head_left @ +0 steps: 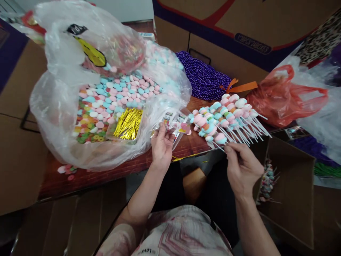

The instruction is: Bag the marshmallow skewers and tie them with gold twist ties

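Note:
My right hand [243, 168] is closed, thumb and fingertips pinching the white stick of a candy skewer [220, 138] at the front of a pile. That pile of candy skewers [234, 110] has pink, blue and white pieces on white sticks pointing right and toward me. With thumb on top, my left hand [163, 144] grips small clear printed plastic bags [179, 122] at the table's front edge. Left of it, gold twist ties [128, 122] fill a clear tray [109, 133]. Around the tray, loose pastel candies [117, 90] and fruit-coloured rings lie in a large opened clear plastic bag [50, 106].
Purple bead strands [204, 76] with an orange ribbon lie behind the skewers. A red plastic bag [285, 96] sits at the right. Large cardboard boxes [213, 42] stand behind; an open carton [290, 192] with skewers is below right. A few candies [66, 170] lie near the table edge.

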`<state>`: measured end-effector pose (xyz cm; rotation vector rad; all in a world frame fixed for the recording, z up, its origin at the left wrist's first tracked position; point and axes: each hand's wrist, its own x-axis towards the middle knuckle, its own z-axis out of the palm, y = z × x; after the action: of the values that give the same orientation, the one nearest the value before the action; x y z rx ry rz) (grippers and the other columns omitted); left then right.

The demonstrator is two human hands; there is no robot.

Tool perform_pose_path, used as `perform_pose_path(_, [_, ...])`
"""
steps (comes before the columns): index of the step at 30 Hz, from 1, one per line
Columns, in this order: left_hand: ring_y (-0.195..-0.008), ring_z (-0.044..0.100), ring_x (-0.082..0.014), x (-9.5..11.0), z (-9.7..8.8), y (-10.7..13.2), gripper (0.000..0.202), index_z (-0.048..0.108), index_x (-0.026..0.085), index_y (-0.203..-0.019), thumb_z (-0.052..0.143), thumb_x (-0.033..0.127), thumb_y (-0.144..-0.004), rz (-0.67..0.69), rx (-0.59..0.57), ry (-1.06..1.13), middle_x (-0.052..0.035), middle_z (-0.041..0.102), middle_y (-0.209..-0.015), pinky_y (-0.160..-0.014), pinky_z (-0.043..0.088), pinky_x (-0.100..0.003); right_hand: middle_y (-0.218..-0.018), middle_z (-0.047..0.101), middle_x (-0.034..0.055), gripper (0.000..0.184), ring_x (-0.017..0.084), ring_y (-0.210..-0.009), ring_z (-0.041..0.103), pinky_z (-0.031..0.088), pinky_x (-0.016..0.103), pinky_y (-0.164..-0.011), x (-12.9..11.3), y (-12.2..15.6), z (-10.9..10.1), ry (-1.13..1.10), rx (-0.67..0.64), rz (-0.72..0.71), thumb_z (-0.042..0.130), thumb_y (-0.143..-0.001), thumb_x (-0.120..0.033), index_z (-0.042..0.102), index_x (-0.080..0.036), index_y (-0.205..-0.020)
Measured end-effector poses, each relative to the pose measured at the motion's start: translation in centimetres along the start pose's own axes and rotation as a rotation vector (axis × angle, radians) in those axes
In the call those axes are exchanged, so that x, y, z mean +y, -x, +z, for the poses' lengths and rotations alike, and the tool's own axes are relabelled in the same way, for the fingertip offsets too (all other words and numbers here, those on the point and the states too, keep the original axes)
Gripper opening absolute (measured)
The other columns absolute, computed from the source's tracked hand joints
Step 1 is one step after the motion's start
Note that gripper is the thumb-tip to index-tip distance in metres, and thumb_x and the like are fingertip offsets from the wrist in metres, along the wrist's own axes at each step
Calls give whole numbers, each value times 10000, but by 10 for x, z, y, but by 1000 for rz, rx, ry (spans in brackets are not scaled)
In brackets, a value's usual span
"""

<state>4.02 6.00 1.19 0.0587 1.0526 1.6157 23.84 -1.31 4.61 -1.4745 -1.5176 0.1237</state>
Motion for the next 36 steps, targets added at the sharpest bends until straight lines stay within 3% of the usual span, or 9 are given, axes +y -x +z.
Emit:
perform_pose_path(4, [-752,684,-88,-2,-2,-1,287,666,207,-869,846,379,-726,1,-22,-16,1,733,-893,-678,486,-209,-794,703,19,87,162,-723,650,485,311,-692,1,19,3,-16,-35,-61,617,-926,-190,694,-222,-901])
perform_pose_path(12, [-714,714,-119,-1,-1,7,396,617,209,-849,881,430,-653,89,-49,-62,13,733,-855,-643,498,-212,-825,757,30,94,176,-748,675,435,332,-720,17,18,-7,215,-105,-291,657,-897,-156,723,-222,-905])
perform_pose_path(19, [-592,689,-117,-2,-3,7,409,617,202,-826,876,460,-642,200,-114,-146,43,682,-748,-561,500,-217,-812,740,15,84,165,-744,673,480,318,-710,13,21,1,-58,-232,-51,652,-903,-205,723,-229,-867])
perform_pose_path(23, [-630,693,-122,-7,-6,10,394,638,196,-831,866,464,-656,232,-148,-184,22,707,-785,-570,527,-220,-783,707,5,67,147,-709,645,491,289,-675,10,23,8,-156,-239,66,659,-900,-213,719,-216,-870])
perform_pose_path(29, [-669,701,-126,-11,-8,8,434,643,213,-898,859,502,-657,238,-121,-117,23,718,-818,-600,552,-228,-769,680,8,86,127,-679,618,470,270,-639,4,26,14,-186,-283,1,649,-903,-142,706,-201,-877])
perform_pose_path(36, [-687,727,-144,-11,-6,9,446,600,216,-893,849,513,-672,210,-106,-45,17,737,-822,-651,568,-250,-762,659,-5,135,117,-667,600,460,266,-644,-2,32,16,-177,-235,-48,650,-888,-80,702,-203,-903])
